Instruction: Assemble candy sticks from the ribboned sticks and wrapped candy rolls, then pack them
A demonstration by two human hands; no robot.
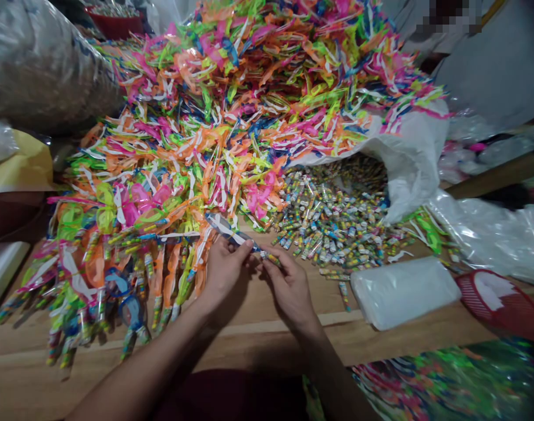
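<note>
My left hand (225,272) and my right hand (288,286) are close together above a wooden table (267,333). Between their fingertips I hold a blue-and-white plastic strip (230,233), and my right fingers pinch a small candy-like tube (271,258) at its end. Just beyond my left hand rises a large heap of neon plastic ribbon-like pieces (196,134), many with small tubes attached. A white sack (413,164) lies to the right, with loose small tubes (332,219) spilling from its mouth.
A folded white plastic bag (402,292) and a red mesh basket (501,304) lie at the right. A bulging clear sack (42,70) sits at the upper left. Colourful pieces (446,380) lie below the table's near right edge.
</note>
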